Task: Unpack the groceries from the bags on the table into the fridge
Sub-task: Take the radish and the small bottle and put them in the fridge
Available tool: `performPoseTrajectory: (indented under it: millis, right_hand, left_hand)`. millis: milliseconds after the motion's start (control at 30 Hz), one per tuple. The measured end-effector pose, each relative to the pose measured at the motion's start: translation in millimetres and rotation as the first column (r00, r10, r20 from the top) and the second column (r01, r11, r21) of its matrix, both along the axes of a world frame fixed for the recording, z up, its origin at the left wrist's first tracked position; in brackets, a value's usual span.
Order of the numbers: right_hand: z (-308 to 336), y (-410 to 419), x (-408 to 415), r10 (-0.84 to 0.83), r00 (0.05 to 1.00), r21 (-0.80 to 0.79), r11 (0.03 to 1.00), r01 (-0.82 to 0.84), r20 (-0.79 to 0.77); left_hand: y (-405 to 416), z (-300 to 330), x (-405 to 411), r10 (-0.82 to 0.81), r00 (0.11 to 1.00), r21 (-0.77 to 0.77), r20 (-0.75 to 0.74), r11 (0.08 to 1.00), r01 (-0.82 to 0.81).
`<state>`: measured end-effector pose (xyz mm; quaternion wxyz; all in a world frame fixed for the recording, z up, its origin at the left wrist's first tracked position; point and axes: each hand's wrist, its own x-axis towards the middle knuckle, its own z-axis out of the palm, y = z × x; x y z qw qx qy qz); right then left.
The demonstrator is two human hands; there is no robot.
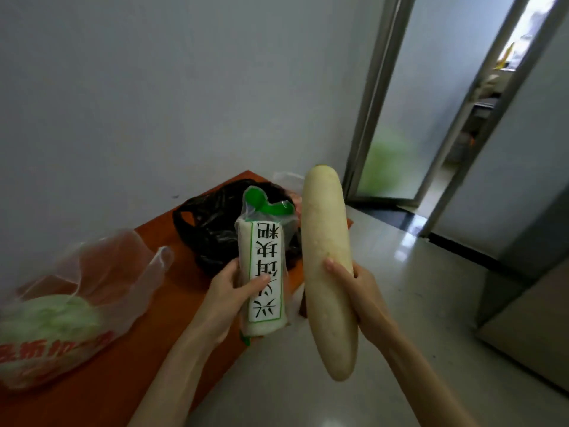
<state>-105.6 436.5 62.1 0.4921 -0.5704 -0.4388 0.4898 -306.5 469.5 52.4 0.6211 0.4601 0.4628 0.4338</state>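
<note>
My left hand (229,292) grips a white block in a clear wrapper with a green-and-white label (264,266), held upright above the table's edge. My right hand (357,288) grips a long pale white radish (326,235) around its middle, upright, over the floor. Behind them an open black plastic bag (212,223) sits on the orange table (172,291). At the left, a clear bag with red print (101,282) holds a green cabbage (46,318).
A grey cabinet-like unit (532,229), possibly the fridge, stands at the right. A frosted glass door (397,118) and an open doorway lie ahead on the right. Glossy tiled floor (431,303) spreads between the table and the unit.
</note>
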Motion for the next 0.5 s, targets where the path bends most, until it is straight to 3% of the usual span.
performPoseTrajectory:
  millis: [267, 500]
  right_hand:
    - [24, -101, 215, -0.366, 0.926, 0.024, 0.929, 0.37, -0.087]
    - [47, -205, 399, -0.604, 0.787, 0.083, 0.784, 0.615, -0.123]
  left_hand:
    - [-28, 20, 212, -0.177, 0.984, 0.089, 0.026, 0.981, 0.174]
    - [-81, 30, 425, -0.4, 0.913, 0.069, 0.083, 0.916, 0.396]
